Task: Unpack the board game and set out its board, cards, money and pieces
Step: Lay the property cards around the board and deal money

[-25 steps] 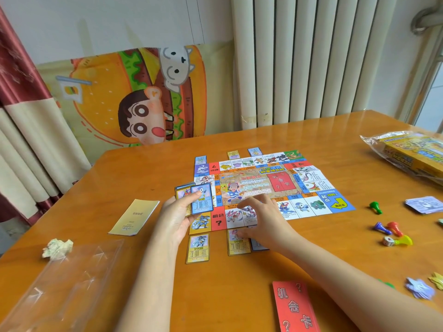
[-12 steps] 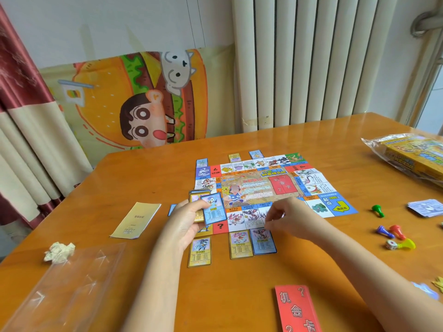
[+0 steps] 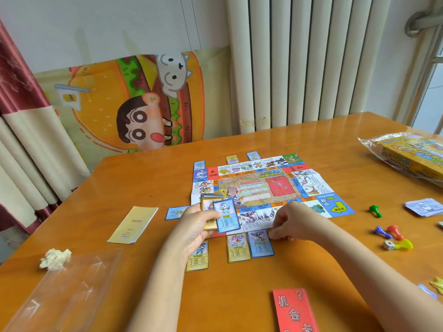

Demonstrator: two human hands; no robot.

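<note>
- Left hand (image 3: 199,227) grips a card stack (image 3: 225,215), thumb on top.
- Right hand (image 3: 291,220), fingers curled, rests at the near edge of the board (image 3: 251,188); whether it pinches anything is unclear.

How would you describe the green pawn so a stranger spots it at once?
Find the game board mid-table. Right of its blue arrow corner sits the green pawn, alone. The blue pawn, red pawn and yellow pawn cluster nearer the person.

Home: radiator (image 3: 311,61), curtain (image 3: 21,130), cartoon cloth (image 3: 134,104)
</note>
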